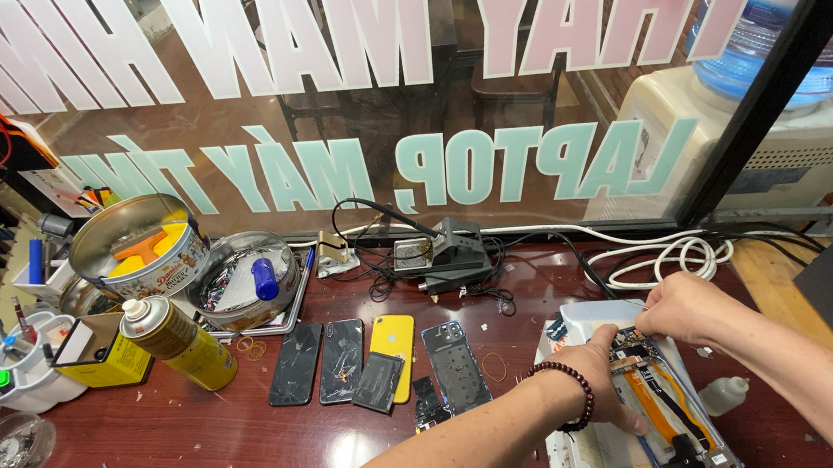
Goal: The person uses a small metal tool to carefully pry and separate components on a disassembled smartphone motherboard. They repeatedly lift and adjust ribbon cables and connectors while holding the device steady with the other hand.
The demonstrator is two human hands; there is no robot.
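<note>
An opened phone (667,398), its orange flex cables exposed, is pressed flat on a white mat (585,322) at the near right by the left hand (600,374), fingers spread. Its far edge is pinched by the right hand (679,309), fingertips together. A yellow phone (393,344) lies well to the left.

Glossy dark red wooden workbench (203,433) against a lettered glass shopfront window (403,85), water dispenser (769,133) behind, daylight.
</note>
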